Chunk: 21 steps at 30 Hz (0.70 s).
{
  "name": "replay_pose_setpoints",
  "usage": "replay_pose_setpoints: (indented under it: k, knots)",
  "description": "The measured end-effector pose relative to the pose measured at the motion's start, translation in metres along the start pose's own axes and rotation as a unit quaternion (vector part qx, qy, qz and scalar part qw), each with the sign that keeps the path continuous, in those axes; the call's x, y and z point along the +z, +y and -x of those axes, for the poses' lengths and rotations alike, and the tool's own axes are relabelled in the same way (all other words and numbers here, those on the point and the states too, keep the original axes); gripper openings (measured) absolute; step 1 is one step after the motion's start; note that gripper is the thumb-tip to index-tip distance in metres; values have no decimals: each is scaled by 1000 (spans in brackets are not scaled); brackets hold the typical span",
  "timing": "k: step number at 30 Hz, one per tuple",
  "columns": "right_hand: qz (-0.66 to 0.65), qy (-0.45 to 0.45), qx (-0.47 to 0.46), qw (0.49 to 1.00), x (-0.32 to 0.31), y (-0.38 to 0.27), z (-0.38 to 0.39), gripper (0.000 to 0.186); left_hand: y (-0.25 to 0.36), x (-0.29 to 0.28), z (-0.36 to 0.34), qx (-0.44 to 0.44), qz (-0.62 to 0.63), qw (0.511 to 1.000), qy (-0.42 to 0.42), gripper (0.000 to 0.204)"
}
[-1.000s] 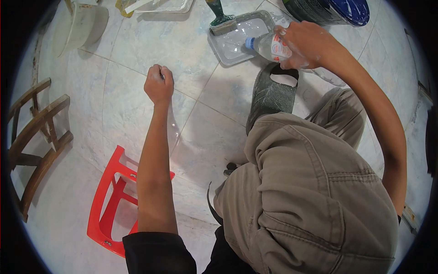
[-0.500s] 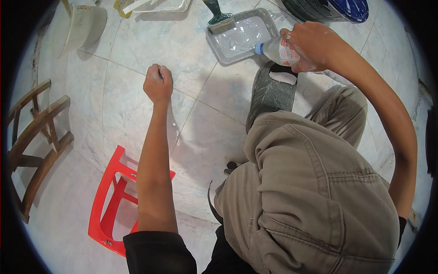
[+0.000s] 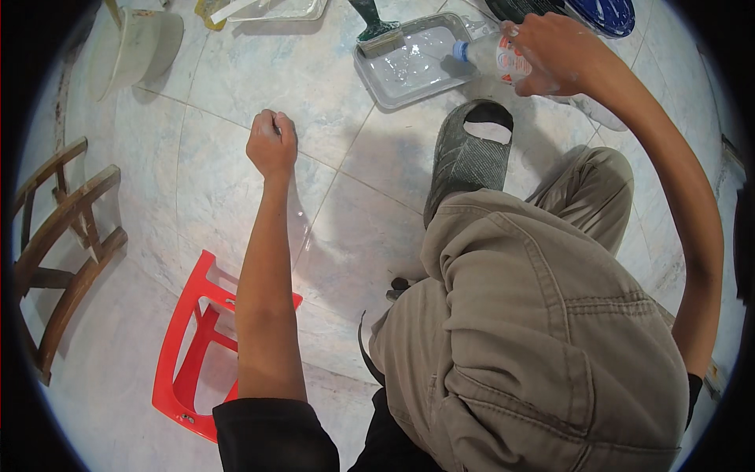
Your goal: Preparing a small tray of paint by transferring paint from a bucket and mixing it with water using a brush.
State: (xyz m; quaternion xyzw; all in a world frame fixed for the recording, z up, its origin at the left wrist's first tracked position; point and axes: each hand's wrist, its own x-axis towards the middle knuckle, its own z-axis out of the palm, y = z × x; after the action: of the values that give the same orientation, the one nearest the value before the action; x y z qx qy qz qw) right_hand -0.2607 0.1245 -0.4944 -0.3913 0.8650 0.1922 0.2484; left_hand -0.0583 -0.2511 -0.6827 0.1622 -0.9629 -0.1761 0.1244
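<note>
My right hand (image 3: 550, 55) is wrapped round a clear plastic bottle (image 3: 502, 60) with a blue cap and a red-and-white label. The bottle lies tilted on its side in the air, its cap over the right part of a grey paint tray (image 3: 385, 96). Whitish liquid (image 3: 425, 61) covers the tray's bottom. Resting across the tray's left corner is a wide paintbrush (image 3: 382, 38) with a dark green handle. My left hand (image 3: 272, 145) is closed in a fist above the tiled floor, left of the tray; whatever its fingers hold, if anything, is hidden.
A red plastic chair frame (image 3: 167, 358) lies beside my left forearm, with wooden chair parts (image 3: 67, 212) further left. A whitish bucket (image 3: 141, 51) stands at the far left. Paint pails (image 3: 602, 16) are behind my right hand. My sandal (image 3: 472, 157) is just below the tray.
My right hand has moved up and slightly right with the bottle, lifting the cap further over the tray and uncovering more of my sandal. My left hand stays put.
</note>
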Motion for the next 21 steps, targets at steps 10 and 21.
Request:
replay_pose_setpoints:
  k: [10, 21]
  knots:
    - [24, -30, 21, 999, 1, 13, 28, 84, -5, 0, -1, 6, -11, 1000, -3, 22]
    - [9, 57, -5, 998, 18, 20, 42, 65, -1, 1, 0, 9, -3, 1000, 4, 22]
